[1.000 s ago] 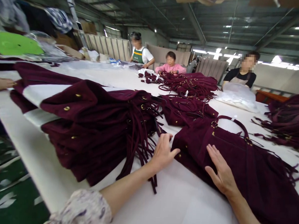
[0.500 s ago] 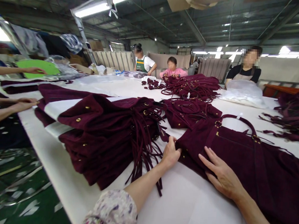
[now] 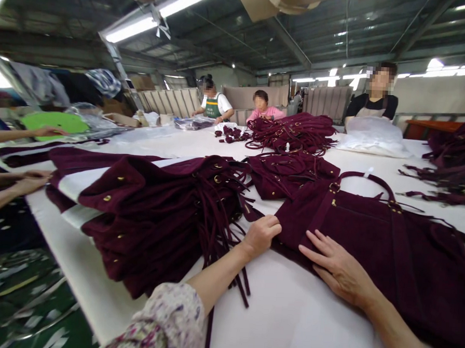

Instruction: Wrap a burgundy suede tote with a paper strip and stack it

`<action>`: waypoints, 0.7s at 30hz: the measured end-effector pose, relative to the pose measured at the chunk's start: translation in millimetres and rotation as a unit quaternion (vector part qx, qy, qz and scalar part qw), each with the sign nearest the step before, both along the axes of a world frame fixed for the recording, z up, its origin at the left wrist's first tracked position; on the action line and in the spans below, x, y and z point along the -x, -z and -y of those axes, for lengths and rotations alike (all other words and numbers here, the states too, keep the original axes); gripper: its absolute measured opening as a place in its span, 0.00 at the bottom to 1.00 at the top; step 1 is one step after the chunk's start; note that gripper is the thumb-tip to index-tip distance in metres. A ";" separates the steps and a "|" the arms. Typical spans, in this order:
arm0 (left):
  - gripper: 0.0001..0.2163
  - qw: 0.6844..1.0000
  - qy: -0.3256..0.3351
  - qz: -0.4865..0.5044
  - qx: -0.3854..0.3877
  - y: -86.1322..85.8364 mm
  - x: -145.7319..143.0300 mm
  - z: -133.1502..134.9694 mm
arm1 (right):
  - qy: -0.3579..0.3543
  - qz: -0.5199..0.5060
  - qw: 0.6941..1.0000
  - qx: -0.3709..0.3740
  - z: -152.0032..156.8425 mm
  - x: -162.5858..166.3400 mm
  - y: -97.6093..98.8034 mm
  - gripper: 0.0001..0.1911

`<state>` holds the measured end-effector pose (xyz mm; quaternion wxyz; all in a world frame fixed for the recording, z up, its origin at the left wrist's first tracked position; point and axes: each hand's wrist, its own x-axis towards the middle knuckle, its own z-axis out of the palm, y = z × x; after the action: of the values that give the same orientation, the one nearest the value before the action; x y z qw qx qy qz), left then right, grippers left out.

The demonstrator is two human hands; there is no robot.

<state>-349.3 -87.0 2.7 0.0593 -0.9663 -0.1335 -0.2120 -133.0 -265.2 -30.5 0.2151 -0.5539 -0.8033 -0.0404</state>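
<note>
A dark burgundy handbag [image 3: 364,227] lies flat on the white table, with a looped handle, gold-coloured rings and a zip on its upper face. My left hand [image 3: 264,231] is closed on the bag's left corner, its fingertips partly hidden. Spread flat on the near part of the same bag is my right hand [image 3: 339,265], fingers stretched out. Left of my left hand stands a stack of burgundy bags [image 3: 152,216] with gold studs and long hanging straps. Another burgundy bag [image 3: 295,172] lies just behind the handbag.
The white table [image 3: 280,306] stretches away from me. Farther back are a heap of burgundy straps [image 3: 293,130], a clear plastic bag [image 3: 375,134] and more burgundy pieces [image 3: 457,160]. Another person's hands [image 3: 31,179] touch the stack's far left end. Several co-workers stand around the table.
The view has shifted slightly, so most things sit a little farther left. My left hand stays closed at the bag's corner and my right hand stays flat on it.
</note>
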 end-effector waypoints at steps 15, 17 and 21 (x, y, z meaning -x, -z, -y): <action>0.11 0.987 -0.048 -0.150 0.036 -80.6 -37.2 18.2 | -0.042 -0.093 0.993 0.053 1.0 1.5 -3.0 0.24; 0.14 0.994 -0.020 -0.098 0.046 -95.3 -64.1 22.0 | -0.039 -0.112 0.992 0.037 0.8 1.6 1.7 0.25; 0.20 0.980 0.129 -0.113 0.105 -73.5 -69.0 33.0 | -0.041 -0.147 0.988 0.005 0.2 0.4 8.1 0.26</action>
<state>-280.3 -120.0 76.2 -0.0557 -0.9940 -0.0216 -0.0920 -133.4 -265.4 -38.6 0.3295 -0.5216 -0.7851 0.0541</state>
